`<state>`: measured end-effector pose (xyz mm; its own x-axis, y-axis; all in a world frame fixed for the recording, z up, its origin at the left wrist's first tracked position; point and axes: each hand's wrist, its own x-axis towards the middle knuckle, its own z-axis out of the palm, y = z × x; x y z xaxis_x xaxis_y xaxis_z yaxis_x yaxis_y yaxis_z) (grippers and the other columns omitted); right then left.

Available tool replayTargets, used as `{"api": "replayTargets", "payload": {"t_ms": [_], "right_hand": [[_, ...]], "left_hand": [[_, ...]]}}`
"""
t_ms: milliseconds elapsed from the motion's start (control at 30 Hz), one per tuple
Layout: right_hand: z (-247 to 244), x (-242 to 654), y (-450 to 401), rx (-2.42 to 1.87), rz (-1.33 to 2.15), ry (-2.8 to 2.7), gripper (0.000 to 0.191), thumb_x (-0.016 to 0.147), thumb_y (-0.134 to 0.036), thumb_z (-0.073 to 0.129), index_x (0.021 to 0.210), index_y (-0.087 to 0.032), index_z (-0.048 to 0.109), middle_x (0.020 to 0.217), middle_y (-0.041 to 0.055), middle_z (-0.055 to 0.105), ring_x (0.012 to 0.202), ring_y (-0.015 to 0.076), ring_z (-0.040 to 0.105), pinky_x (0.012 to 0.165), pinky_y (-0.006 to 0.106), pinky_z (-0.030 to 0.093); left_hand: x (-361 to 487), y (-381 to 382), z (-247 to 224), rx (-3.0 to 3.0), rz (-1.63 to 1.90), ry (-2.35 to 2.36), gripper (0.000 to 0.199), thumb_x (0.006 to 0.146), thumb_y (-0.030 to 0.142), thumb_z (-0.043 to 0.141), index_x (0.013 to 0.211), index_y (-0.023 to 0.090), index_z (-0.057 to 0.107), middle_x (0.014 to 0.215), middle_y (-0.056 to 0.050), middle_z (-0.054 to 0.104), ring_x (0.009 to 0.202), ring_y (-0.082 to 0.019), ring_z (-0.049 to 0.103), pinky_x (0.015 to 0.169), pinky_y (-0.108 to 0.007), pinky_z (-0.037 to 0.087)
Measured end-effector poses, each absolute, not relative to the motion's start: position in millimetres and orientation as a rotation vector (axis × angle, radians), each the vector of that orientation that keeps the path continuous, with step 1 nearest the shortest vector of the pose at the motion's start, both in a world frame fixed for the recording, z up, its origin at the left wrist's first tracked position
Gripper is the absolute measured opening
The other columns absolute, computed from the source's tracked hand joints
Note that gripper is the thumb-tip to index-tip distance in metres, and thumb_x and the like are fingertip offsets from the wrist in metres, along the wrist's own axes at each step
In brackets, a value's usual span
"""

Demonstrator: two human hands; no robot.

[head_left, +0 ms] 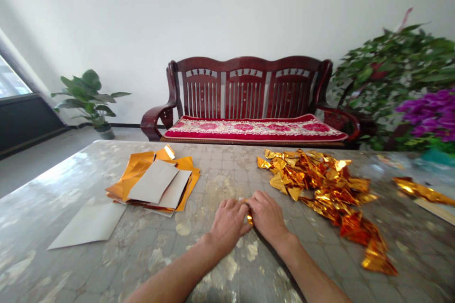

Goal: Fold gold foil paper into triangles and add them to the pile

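Two hands meet low over the table (220, 165), the left hand (229, 220) and the right hand (266, 215) with fingers curled in and tips almost together. Between those fingertips sits a small piece of foil (249, 218), gold and mostly hidden; both hands seem to pinch it, though how firmly I cannot tell. The step in hand looks like folding or creasing that foil. The next move, I judge, calls for one hand to steady it while the other presses the edge, without tearing. Well left of the fingers lies a sheet (88, 222); left and a little beyond, a stack (152, 182). Right of the fingers and beyond spreads a shiny gold heap (313, 177). Straight past them, behind the table, stands a sofa (247, 90)
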<state>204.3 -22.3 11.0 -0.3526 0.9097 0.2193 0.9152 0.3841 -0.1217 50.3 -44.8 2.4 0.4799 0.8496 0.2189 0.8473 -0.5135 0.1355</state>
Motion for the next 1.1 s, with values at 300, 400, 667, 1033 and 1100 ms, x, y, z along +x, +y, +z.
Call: {"api": "replayTargets", "payload": {"t_ms": [300,400,667,1033,1100], "right_hand": [[17.5,209.7,-18.6,-1.578,0.112,-2.419,0.025,0.093,-0.016,0.049,0.082,-0.023,0.071,0.086,0.0033,0.062,0.089,0.0162,0.057,0.071,0.025,0.035],[20.3,212.0,-16.4,-1.564,0.202,-2.42,0.026,0.092,-0.017,0.049,0.08,-0.023,0.072,0.083,0.0032,0.062,0.087,0.0158,0.058,0.071,0.024,0.035],[24.8,217.5,-13.3,-1.536,0.374,-2.437,0.031,0.09,-0.015,0.046,0.084,-0.024,0.075,0.081,0.0034,0.065,0.088,0.0159,0.06,0.076,0.023,0.037],[17.2,228.9,-5.3,-1.364,0.533,-2.403,0.035,0.087,-0.013,0.044,0.088,-0.025,0.077,0.083,0.0027,0.068,0.083,0.0154,0.061,0.074,0.023,0.038],[15.4,231.0,-4.1,-1.337,0.556,-2.398,0.034,0.086,-0.012,0.046,0.091,-0.026,0.077,0.084,0.0021,0.068,0.083,0.0151,0.061,0.074,0.023,0.038]], "left_hand": [[51.3,-44.5,4.8,2.658,0.401,1.558,0.033,0.084,0.041,0.072,0.106,0.022,0.056,0.116,-0.004,0.066,0.105,-0.024,0.057,0.088,-0.038,0.044],[51.5,-44.7,5.3,2.636,0.402,1.568,0.033,0.084,0.041,0.071,0.106,0.022,0.055,0.115,-0.004,0.066,0.105,-0.024,0.057,0.088,-0.037,0.045],[51.7,-43.7,2.3,2.615,0.41,1.579,0.034,0.086,0.041,0.069,0.109,0.022,0.054,0.114,-0.004,0.065,0.105,-0.024,0.057,0.089,-0.037,0.045],[51.4,-46.1,4.7,2.681,0.416,1.538,0.035,0.086,0.039,0.069,0.115,0.027,0.054,0.122,-0.001,0.062,0.107,-0.024,0.056,0.089,-0.038,0.045],[51.9,-46.3,5.4,2.65,0.424,1.546,0.035,0.086,0.039,0.069,0.115,0.028,0.054,0.123,-0.001,0.062,0.107,-0.024,0.056,0.089,-0.039,0.046]]}}
